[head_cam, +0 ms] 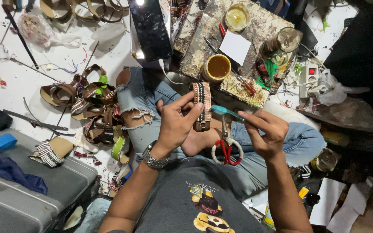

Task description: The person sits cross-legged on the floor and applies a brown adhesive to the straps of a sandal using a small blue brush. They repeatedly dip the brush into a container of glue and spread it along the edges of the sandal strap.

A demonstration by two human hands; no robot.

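Observation:
My left hand (175, 123) grips a woven, striped sandal strap (202, 103) with brown leather ends, holding it upright above my lap. My right hand (266, 131) pinches the handle of a teal toothbrush-like brush (225, 111), whose head touches the strap's right edge. Red-and-white-handled scissors (226, 144) lie on my knee just below the brush. A silver watch sits on my left wrist.
A tin of brown glue (217, 67) stands on a paint-spattered board (255, 30) ahead, beside a white card (236, 46) and a glass jar (281, 43). A pile of sandal straps (96, 108) lies left, a dark tablet (151, 28) ahead, a grey case (22, 194) bottom left, a power strip (311, 77) right.

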